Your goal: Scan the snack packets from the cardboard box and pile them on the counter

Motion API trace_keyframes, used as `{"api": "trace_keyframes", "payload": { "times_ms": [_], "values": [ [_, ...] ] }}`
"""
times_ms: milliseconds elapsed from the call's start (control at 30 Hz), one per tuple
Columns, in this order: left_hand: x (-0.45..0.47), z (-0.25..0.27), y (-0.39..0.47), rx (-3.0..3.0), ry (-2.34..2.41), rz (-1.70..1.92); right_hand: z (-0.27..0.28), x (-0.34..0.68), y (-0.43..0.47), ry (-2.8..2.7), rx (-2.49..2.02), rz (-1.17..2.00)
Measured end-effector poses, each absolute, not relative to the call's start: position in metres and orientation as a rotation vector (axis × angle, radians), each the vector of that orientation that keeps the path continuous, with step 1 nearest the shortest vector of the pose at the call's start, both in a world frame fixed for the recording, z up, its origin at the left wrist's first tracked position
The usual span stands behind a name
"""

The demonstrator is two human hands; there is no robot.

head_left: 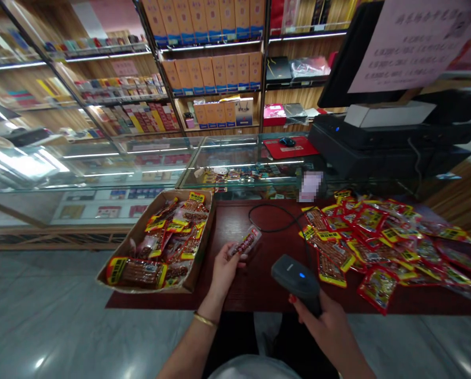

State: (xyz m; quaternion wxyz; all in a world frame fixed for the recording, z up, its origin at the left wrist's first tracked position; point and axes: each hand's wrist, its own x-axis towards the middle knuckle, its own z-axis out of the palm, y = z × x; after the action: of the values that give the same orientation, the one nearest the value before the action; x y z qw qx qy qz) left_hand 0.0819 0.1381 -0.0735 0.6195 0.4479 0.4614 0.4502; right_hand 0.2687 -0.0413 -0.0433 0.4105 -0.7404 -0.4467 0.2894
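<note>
Pinched in my left hand [224,271] is a small snack packet [248,241] with a clear and red wrapper, held just above the dark red counter [235,216]. My right hand [328,326] grips a black barcode scanner [296,279] with a blue light on top, its head pointing toward the packet. To the left, a cardboard box [207,221] holds several snack packets with yellow and red labels. On the right lies a loose heap of red and yellow snack packets [371,247]. A black cable [254,208] loops across the counter behind the scanner.
A glass display case [227,152] runs behind the counter, with a mouse [287,141] on a red mat [298,151]. At the back right stand a monitor [341,58] and black machine [353,152]. Shelves of boxed goods [215,71] line the wall.
</note>
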Motion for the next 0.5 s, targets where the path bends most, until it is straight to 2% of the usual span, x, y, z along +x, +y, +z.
{"api": "trace_keyframes", "payload": {
  "times_ms": [167, 500],
  "values": [
    [0.073, -0.088, 0.139, 0.985, 1.038, 1.025, -0.054, 0.275, -0.044, -1.13, -1.86, 0.816],
    [0.072, -0.09, 0.139, 0.929, 0.99, 1.004, -0.056, 0.268, -0.04, -1.206, -1.908, 0.772]
  ]
}}
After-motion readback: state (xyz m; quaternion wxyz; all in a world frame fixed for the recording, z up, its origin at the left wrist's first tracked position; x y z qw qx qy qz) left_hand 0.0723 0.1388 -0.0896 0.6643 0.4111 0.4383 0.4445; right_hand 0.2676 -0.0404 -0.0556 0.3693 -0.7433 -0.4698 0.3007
